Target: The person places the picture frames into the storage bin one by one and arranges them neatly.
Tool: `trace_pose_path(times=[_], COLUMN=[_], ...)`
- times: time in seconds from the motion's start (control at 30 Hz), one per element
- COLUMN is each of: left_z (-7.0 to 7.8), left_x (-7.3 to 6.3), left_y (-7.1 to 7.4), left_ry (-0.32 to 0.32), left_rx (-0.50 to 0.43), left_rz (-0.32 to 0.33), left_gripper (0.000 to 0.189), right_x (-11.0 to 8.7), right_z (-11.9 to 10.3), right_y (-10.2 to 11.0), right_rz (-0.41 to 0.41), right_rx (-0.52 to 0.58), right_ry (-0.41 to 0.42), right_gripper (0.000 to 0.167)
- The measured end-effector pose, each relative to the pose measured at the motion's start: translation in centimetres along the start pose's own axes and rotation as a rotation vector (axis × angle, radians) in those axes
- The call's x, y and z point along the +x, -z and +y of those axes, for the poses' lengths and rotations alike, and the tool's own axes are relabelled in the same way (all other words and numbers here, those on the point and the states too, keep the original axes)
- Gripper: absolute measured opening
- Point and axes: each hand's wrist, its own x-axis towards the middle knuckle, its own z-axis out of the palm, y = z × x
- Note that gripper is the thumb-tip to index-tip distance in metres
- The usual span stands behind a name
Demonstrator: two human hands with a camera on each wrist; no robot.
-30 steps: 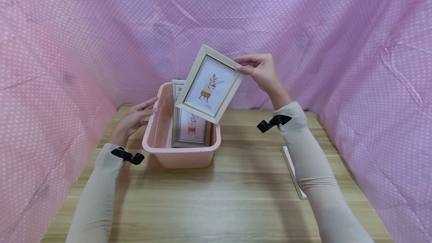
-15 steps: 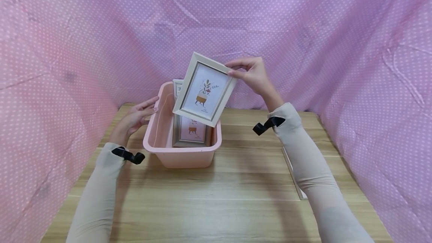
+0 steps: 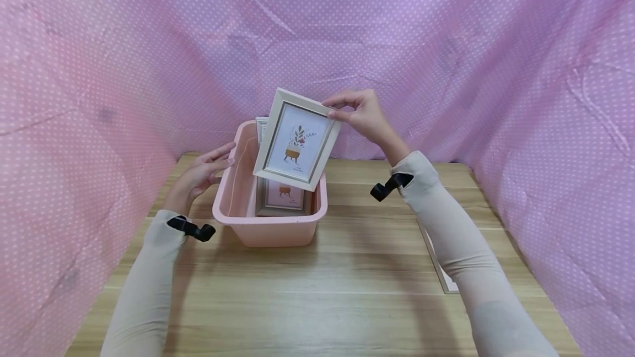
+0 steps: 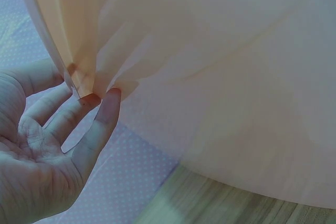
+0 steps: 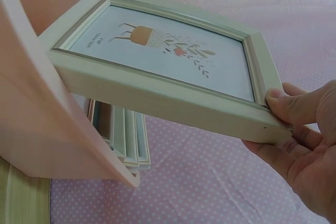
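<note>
My right hand [image 3: 359, 114] pinches a cream picture frame [image 3: 268, 153] by its upper right corner, thumb on the front and fingers behind. The frame [image 5: 163, 98] holds a print of a potted plant and is tilted over a pink plastic basin [image 3: 273, 234]. In the right wrist view its lower end reaches past the basin's rim. My left hand [image 3: 200, 175] rests against the basin's left side, its fingers extended at the rim. Inside the basin stands a silver-brown picture frame [image 3: 283, 212], partly hidden behind the held one. Several pale frames [image 5: 131, 135] stand behind it.
Another flat frame [image 3: 439, 263] lies on the wooden table [image 3: 317, 302] at the right, mostly hidden under my right forearm. Pink dotted cloth [image 3: 317, 21] hangs behind and along both sides of the table.
My right hand has moved left and down with the cream picture frame, which now covers more of the basin and tilts less. My left hand has stayed at the basin's side.
</note>
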Motion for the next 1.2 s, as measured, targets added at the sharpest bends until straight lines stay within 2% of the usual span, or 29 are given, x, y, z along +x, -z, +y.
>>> trace_pose_path(times=[0.5,0.93,1.2], left_z=[0.0,0.3,0.2], left_x=[-0.1,-0.1,-0.2], left_y=[0.0,-0.1,-0.2], left_ry=[0.005,-0.001,-0.006], left_rx=[0.017,0.044,0.033], left_rz=[0.006,0.014,0.010], left_gripper=[0.066,0.066,0.066], right_x=[-0.4,-0.8,-1.1], right_z=[0.9,1.2,1.8], right_y=[-1.5,-3.1,-3.9], right_rz=[-0.065,-0.158,-0.184], right_rx=[-0.002,-0.009,0.004], right_ry=[-0.036,-0.073,-0.062], right_gripper=[0.018,0.020,0.022])
